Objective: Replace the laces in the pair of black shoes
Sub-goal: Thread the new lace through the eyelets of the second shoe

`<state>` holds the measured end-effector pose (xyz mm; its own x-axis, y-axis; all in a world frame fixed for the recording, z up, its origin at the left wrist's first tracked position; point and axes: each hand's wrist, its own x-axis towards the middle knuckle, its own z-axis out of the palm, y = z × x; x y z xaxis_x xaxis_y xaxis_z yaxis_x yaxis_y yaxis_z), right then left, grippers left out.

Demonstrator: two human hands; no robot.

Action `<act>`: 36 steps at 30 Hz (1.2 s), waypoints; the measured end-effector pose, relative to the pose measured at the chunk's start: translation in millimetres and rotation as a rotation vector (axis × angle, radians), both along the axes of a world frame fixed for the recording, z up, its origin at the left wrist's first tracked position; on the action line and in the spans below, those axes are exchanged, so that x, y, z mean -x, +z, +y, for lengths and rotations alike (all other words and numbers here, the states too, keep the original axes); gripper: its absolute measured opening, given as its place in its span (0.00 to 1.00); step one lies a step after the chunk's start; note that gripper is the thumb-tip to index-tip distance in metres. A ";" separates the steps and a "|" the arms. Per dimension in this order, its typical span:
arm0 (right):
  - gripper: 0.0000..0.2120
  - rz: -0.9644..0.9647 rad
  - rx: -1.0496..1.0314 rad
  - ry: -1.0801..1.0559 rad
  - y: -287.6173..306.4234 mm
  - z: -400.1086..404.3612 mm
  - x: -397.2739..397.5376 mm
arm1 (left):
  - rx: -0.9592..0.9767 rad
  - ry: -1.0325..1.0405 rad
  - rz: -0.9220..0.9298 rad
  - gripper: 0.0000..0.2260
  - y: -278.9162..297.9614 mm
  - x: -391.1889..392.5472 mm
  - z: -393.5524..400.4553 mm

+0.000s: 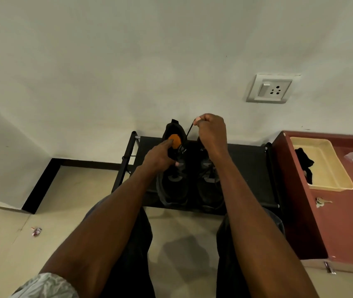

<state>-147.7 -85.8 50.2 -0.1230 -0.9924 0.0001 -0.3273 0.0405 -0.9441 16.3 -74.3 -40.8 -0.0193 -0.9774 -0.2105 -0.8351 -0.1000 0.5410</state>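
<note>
Two black shoes sit side by side on a low black rack (246,168) against the wall, their long axes running away from me, toes toward me and heels toward the wall. My left hand (160,157) holds the left shoe (172,186) at its collar, fingers curled over the tongue, forefinger stretched toward the orange insole showing in the opening. My right hand (211,131), above the right shoe (209,190), is closed in a pinch on a black lace (189,130), which slants down toward the left shoe. Right of the rack, a maroon cabinet (326,222) carries a cream tray (330,168) with dark cloth inside.
</note>
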 end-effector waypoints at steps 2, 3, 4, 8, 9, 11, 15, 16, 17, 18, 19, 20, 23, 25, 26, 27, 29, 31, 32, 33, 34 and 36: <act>0.11 -0.020 0.042 -0.025 9.2 1.5 -0.9 | 0.000 -0.006 -0.008 0.43 0.6 0.7 -1.4; 0.11 -0.029 0.062 -0.044 14.8 -0.3 -0.3 | 0.005 -0.013 -0.009 0.43 0.9 1.5 -2.1; 0.11 -0.046 0.078 -0.058 19.5 -1.2 0.9 | 0.000 -0.014 -0.012 0.43 0.3 2.5 -1.0; 0.11 -0.121 0.088 -0.056 25.3 1.2 4.0 | -0.002 -0.005 -0.035 0.39 -5.9 3.9 4.6; 0.11 -0.135 0.090 -0.051 23.5 3.1 4.5 | -0.004 -0.006 -0.038 0.39 -7.2 4.2 5.2; 0.11 -0.181 0.086 -0.054 20.7 4.1 4.6 | -0.018 -0.007 -0.028 0.38 -7.7 5.4 6.3; 0.12 -0.217 0.114 -0.072 24.1 4.7 3.9 | -0.022 -0.008 -0.015 0.36 -5.4 7.6 5.0; 0.12 -0.218 0.123 -0.072 24.9 6.0 2.6 | -0.025 -0.007 -0.024 0.35 -5.1 7.8 4.8; 0.12 -0.208 0.133 -0.067 25.7 8.3 0.9 | -0.026 -0.011 -0.034 0.34 -5.2 7.8 4.4; 0.13 -0.191 0.143 -0.058 26.8 10.9 -0.4 | -0.031 -0.015 -0.042 0.34 -5.4 8.0 4.7; 0.13 -0.170 0.149 -0.058 26.0 12.4 0.2 | -0.031 -0.023 -0.051 0.34 -5.7 8.2 5.2; 0.13 -0.153 0.154 -0.073 23.1 12.1 2.6 | -0.024 -0.037 -0.059 0.34 -6.9 7.8 5.4; 0.10 0.020 0.116 -0.256 4.7 7.8 24.0 | 0.011 -0.080 -0.038 0.40 -10.3 3.8 6.5; 0.12 0.383 0.002 -0.447 -14.3 5.4 47.1 | 0.016 -0.055 0.018 0.45 -5.5 -0.8 6.1; 0.21 0.553 -0.070 -0.475 -25.5 5.5 56.9 | 0.021 -0.021 0.061 0.44 -2.8 -4.4 5.5; 0.25 0.633 -0.106 -0.453 -33.6 5.2 60.4 | 0.033 0.021 0.100 0.40 0.2 -10.3 4.7; 0.18 0.593 -0.085 -0.278 -41.6 5.7 50.3 | 0.010 0.078 0.042 0.21 5.5 -24.3 2.1; 0.09 0.493 -0.047 0.003 -48.9 9.1 26.1 | -0.100 0.111 -0.039 0.12 10.7 -35.1 2.5; 0.10 0.494 -0.056 0.153 -54.7 12.6 13.4 | -0.157 0.140 -0.007 0.14 12.7 -37.0 3.7; 0.12 0.522 -0.067 0.268 -61.4 14.1 3.6 | -0.205 0.204 0.103 0.14 14.3 -36.5 4.5; 0.16 0.582 -0.078 0.355 -66.9 14.6 -3.7 | -0.224 0.300 0.292 0.13 17.4 -34.7 5.0; 0.12 0.724 -0.142 0.429 -77.7 10.9 -7.9 | -0.178 0.478 0.710 0.10 17.7 -28.8 0.7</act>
